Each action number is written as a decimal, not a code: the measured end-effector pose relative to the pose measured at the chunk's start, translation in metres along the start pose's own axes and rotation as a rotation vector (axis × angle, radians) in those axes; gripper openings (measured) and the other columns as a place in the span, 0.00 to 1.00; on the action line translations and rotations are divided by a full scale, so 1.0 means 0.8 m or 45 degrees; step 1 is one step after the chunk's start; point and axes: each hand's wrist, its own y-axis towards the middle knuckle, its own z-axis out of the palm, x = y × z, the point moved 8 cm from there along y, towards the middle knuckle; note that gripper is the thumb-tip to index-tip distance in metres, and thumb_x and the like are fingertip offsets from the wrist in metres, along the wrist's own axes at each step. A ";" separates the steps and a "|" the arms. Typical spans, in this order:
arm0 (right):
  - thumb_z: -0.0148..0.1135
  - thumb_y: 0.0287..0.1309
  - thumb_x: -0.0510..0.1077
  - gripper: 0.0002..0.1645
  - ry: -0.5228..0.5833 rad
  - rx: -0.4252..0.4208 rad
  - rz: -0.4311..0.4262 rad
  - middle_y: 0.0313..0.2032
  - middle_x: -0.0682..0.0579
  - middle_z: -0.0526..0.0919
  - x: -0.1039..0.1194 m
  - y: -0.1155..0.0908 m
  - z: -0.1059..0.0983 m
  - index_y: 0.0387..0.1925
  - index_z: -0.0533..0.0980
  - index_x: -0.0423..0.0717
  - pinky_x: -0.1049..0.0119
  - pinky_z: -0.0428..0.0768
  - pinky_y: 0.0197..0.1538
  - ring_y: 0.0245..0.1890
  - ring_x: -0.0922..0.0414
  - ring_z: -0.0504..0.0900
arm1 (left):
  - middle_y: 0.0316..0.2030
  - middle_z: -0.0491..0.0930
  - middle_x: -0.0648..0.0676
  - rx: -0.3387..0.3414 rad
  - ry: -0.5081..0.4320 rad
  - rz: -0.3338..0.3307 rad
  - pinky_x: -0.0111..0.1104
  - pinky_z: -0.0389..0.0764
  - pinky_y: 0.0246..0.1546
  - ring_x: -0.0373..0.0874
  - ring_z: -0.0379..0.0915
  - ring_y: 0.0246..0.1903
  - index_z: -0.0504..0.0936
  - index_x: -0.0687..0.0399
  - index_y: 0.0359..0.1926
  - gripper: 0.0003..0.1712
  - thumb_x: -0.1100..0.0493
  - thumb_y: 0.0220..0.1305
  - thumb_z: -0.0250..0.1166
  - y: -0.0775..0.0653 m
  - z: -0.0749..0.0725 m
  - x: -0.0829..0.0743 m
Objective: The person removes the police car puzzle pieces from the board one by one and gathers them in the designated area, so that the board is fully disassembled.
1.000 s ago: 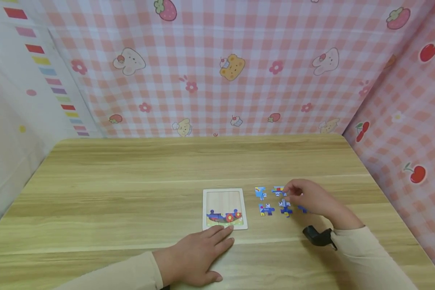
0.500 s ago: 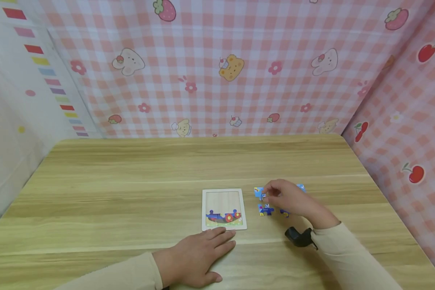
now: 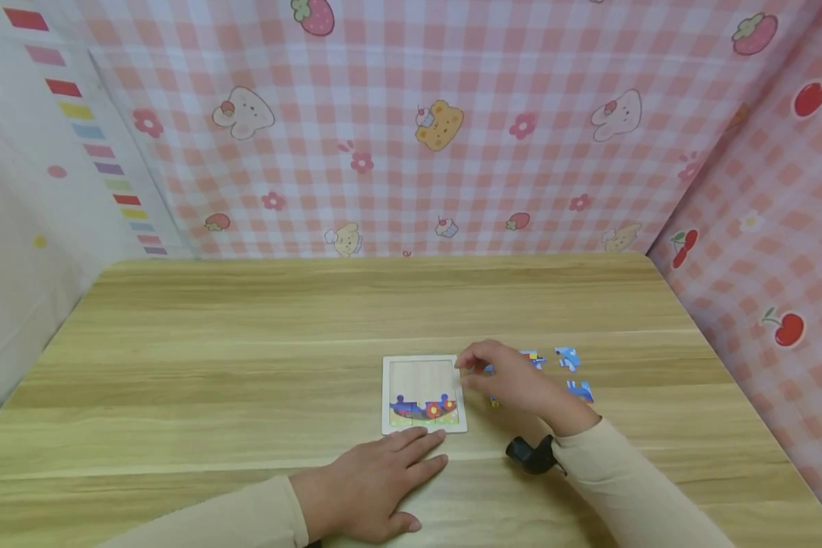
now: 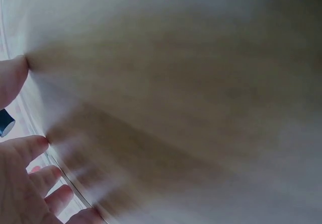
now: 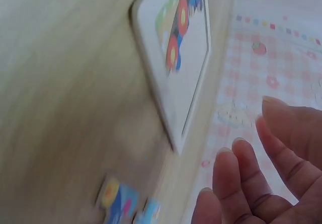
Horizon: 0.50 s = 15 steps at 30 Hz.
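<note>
A white-rimmed puzzle frame [image 3: 387,392] lies flat on the table, with joined puzzle pieces [image 3: 425,412] filling its lower part; red wheels or flowers show on them. My left hand [image 3: 373,487] rests palm down, fingers fairly straight, at the frame's near edge. Beside the frame's right edge hovers my right hand [image 3: 510,380], thumb and fingers bent but apart in the right wrist view, with nothing visible between them. Under and behind it are loose jigsaw pieces [image 3: 567,358], some partly hidden. One yellow-and-blue jigsaw piece [image 5: 118,199] shows low in the right wrist view.
The wooden table [image 3: 246,320] reaches back to a pink checked curtain [image 3: 383,91]. Another patterned cloth [image 3: 767,251] hangs along the right side. A black wrist-worn device [image 3: 533,455] hangs below the right sleeve.
My right hand has moved left across the loose pieces to the frame's right edge, uncovering the pieces on the far right. My left hand stays almost still.
</note>
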 end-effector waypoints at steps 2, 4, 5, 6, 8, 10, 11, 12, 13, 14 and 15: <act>0.62 0.60 0.35 0.07 -0.001 0.003 0.003 0.38 0.49 0.79 0.005 0.004 0.006 0.41 0.79 0.40 0.60 0.74 0.46 0.40 0.55 0.75 | 0.72 0.58 0.54 0.002 -0.001 0.003 0.34 0.63 0.66 0.48 0.55 0.69 0.64 0.49 0.71 0.40 0.35 0.64 0.55 0.000 0.001 0.000; 0.62 0.60 0.36 0.07 -0.002 0.016 0.003 0.39 0.49 0.79 0.010 0.007 0.013 0.40 0.79 0.41 0.60 0.75 0.45 0.40 0.55 0.75 | 0.72 0.58 0.54 0.005 -0.003 0.007 0.34 0.63 0.66 0.48 0.55 0.70 0.63 0.49 0.71 0.40 0.35 0.64 0.55 0.001 0.002 0.000; 0.61 0.60 0.36 0.07 -0.002 0.023 0.010 0.39 0.49 0.79 0.012 0.008 0.015 0.41 0.79 0.41 0.60 0.75 0.45 0.40 0.55 0.75 | 0.72 0.57 0.54 0.004 -0.001 0.009 0.34 0.63 0.66 0.49 0.55 0.69 0.63 0.49 0.71 0.40 0.35 0.64 0.55 0.001 0.002 0.000; 0.61 0.61 0.36 0.07 -0.005 0.031 0.013 0.39 0.50 0.79 0.014 0.010 0.018 0.41 0.79 0.42 0.61 0.75 0.45 0.40 0.56 0.75 | 0.72 0.57 0.55 0.003 0.000 0.011 0.34 0.63 0.66 0.49 0.55 0.69 0.63 0.49 0.71 0.40 0.35 0.64 0.55 0.001 0.002 0.000; 0.61 0.61 0.37 0.07 -0.003 0.053 0.009 0.39 0.51 0.79 0.018 0.012 0.023 0.42 0.79 0.43 0.61 0.75 0.44 0.40 0.56 0.75 | 0.72 0.57 0.55 -0.003 0.005 0.013 0.34 0.63 0.65 0.49 0.55 0.69 0.64 0.49 0.71 0.40 0.34 0.64 0.55 0.001 0.002 0.000; 0.61 0.62 0.38 0.08 0.006 0.074 0.022 0.39 0.52 0.79 0.020 0.014 0.027 0.43 0.79 0.43 0.61 0.75 0.44 0.40 0.57 0.75 | 0.72 0.58 0.55 -0.009 0.010 0.014 0.34 0.64 0.65 0.49 0.56 0.69 0.64 0.49 0.71 0.40 0.34 0.64 0.55 0.001 0.002 0.000; 0.61 0.62 0.38 0.08 0.012 0.084 0.022 0.39 0.52 0.79 0.021 0.015 0.029 0.43 0.79 0.43 0.62 0.75 0.43 0.40 0.57 0.75 | 0.72 0.58 0.55 -0.012 0.012 0.013 0.34 0.64 0.65 0.49 0.56 0.69 0.64 0.49 0.71 0.40 0.34 0.64 0.55 0.001 0.002 0.000; 0.61 0.62 0.38 0.09 0.020 0.095 0.021 0.39 0.52 0.78 0.022 0.016 0.032 0.44 0.79 0.42 0.62 0.75 0.42 0.39 0.57 0.75 | 0.72 0.58 0.55 -0.015 0.013 0.014 0.34 0.64 0.65 0.49 0.56 0.69 0.64 0.49 0.70 0.40 0.34 0.64 0.55 0.001 0.002 0.000; 0.61 0.61 0.38 0.09 0.029 0.103 0.020 0.38 0.52 0.78 0.023 0.017 0.034 0.44 0.79 0.42 0.63 0.75 0.42 0.39 0.57 0.74 | 0.72 0.58 0.55 -0.021 0.015 0.014 0.34 0.64 0.65 0.49 0.56 0.69 0.64 0.49 0.70 0.40 0.34 0.63 0.55 0.001 0.002 0.000; 0.61 0.61 0.37 0.10 0.037 0.110 0.020 0.38 0.52 0.78 0.024 0.019 0.036 0.44 0.79 0.42 0.63 0.75 0.42 0.39 0.57 0.74 | 0.71 0.58 0.55 -0.026 0.019 0.015 0.34 0.64 0.65 0.49 0.56 0.69 0.64 0.49 0.70 0.40 0.34 0.63 0.56 0.001 0.002 0.000; 0.62 0.60 0.37 0.10 0.041 0.114 0.022 0.37 0.52 0.78 0.025 0.021 0.039 0.44 0.79 0.41 0.64 0.75 0.42 0.38 0.57 0.74 | 0.71 0.59 0.55 -0.032 0.022 0.016 0.34 0.64 0.65 0.49 0.57 0.69 0.64 0.49 0.70 0.40 0.34 0.63 0.56 0.000 0.001 -0.001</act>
